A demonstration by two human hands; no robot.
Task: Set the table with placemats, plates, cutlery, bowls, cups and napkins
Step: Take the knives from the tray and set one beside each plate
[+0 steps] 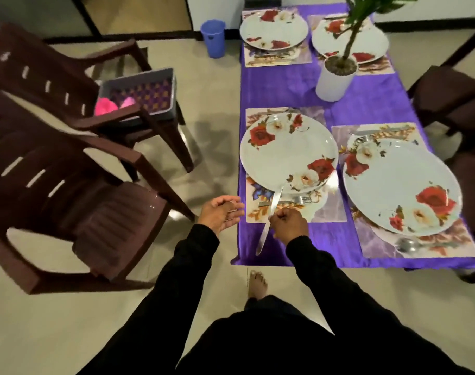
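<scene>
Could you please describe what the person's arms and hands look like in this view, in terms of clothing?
Both arms are covered by long, loose black sleeves ending at the wrists. The left hand and right hand are bare, without gloves. No watch or bracelet is visible. The left hand's fingers show a pale glint that might be a ring, but it is too blurred to tell.

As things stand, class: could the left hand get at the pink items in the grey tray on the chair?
Probably yes: the left hand is open, and the pink items lie uncovered in the tray.
</scene>
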